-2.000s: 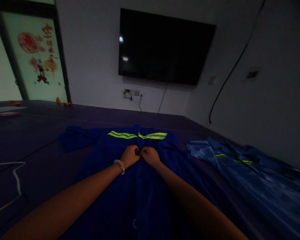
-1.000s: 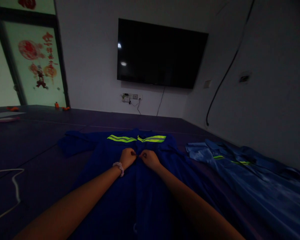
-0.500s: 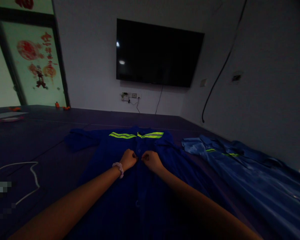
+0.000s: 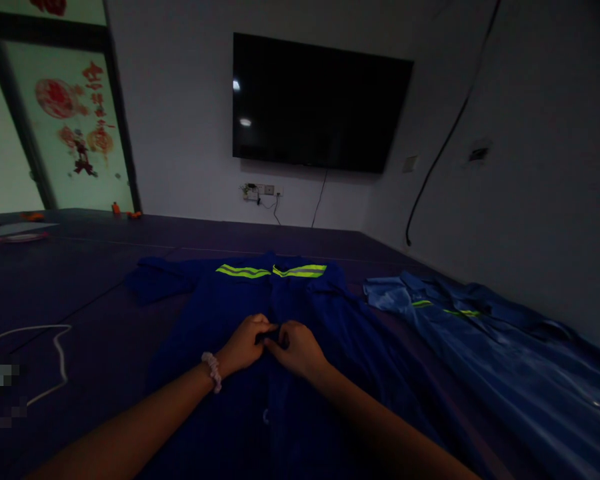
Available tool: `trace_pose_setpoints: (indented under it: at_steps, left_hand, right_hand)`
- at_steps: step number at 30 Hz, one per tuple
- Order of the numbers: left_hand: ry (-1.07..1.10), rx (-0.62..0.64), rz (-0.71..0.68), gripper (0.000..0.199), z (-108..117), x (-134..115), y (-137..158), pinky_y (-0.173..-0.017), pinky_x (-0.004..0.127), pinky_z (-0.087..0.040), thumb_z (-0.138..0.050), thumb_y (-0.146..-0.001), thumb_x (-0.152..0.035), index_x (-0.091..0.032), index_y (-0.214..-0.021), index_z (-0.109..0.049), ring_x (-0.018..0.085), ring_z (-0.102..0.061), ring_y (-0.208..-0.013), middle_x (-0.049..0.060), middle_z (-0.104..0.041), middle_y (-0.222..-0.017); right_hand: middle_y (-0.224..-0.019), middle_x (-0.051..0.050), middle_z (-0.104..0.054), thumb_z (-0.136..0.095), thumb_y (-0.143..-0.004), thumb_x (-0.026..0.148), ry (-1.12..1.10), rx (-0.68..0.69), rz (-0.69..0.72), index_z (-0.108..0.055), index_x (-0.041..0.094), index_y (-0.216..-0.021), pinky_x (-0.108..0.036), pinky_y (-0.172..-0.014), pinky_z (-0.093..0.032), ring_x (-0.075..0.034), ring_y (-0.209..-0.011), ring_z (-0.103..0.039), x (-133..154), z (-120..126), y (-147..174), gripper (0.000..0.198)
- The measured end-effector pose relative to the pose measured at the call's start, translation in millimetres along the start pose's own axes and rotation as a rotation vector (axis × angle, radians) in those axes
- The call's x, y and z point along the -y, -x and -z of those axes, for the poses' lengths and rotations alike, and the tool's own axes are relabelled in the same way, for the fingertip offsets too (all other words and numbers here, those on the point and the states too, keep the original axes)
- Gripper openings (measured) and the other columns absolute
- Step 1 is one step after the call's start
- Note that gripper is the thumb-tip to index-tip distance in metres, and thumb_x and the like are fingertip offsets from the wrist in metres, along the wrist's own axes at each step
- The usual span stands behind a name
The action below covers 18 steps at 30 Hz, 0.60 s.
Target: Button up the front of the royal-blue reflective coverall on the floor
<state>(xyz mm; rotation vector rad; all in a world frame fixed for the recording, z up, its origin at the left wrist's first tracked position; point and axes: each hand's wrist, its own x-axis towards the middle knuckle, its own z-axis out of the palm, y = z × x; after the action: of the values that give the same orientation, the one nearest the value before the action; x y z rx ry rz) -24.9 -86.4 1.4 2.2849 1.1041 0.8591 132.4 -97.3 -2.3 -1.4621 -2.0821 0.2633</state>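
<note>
Head view, from left to right: a white cord lies looped on the dark desk, well apart from the hands. Beyond it, at the far left, a glass door carries red paper decorations. Near the middle a dark blue shirt lies spread flat on the desk, front up, with two yellow-green stripes across its chest and a sleeve stretched out to the left. The left hand, with a pale scrunchie on its wrist, pinches the shirt's front edge at the centre line; its grip is narrow, closed on the cloth. Touching it from the other side, the right hand holds the same strip of cloth in a tight pinch. Whether a button sits between the fingers cannot be told in the dim light. On the wall above hangs a black screen. To the right a lighter blue shirt lies on the desk, just beside the first one.
</note>
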Motion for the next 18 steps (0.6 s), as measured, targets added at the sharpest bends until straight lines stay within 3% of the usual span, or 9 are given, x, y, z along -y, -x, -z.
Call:
trace_pose_setpoints:
  at_steps: [4,9,18]
  left_hand:
    - [0.023,0.092,-0.069,0.034,4.2,-2.3,-0.2,-0.078,0.026,-0.04,-0.047,-0.07,-0.005,-0.02,-0.094,-0.066,0.015,-0.052,-0.087,0.003,-0.058,-0.084]
    - [0.037,0.028,-0.036,0.024,3.6,-3.8,1.8,-0.072,0.024,-0.04,-0.051,-0.074,-0.013,-0.018,-0.091,-0.067,0.013,-0.052,-0.08,0.004,-0.059,-0.084]
    - [-0.049,0.004,-0.105,0.015,-1.2,-8.2,5.4,-0.069,0.024,-0.04,-0.049,-0.065,-0.007,-0.015,-0.072,-0.061,0.013,-0.053,-0.074,0.004,-0.058,-0.077]
  right_hand:
    - [-0.063,-0.001,-0.055,-0.06,-0.07,0.034,-0.016,0.005,-0.016,-0.052,0.017,-0.058,-0.022,-0.054,-0.03,-0.011,-0.058,-0.049,-1.3,-2.6,0.1,0.023]
    - [-0.052,0.004,-0.044,-0.05,-0.063,0.01,-0.161,-0.008,-0.054,-0.042,0.017,-0.05,-0.022,-0.049,-0.025,-0.009,-0.05,-0.041,-11.4,-1.5,-2.8,0.017]
    - [-0.047,0.006,-0.039,-0.045,-0.064,0.014,-0.386,0.054,-0.094,-0.045,0.018,-0.053,-0.021,-0.046,-0.023,-0.009,-0.046,-0.037,-15.3,3.0,-4.5,0.012]
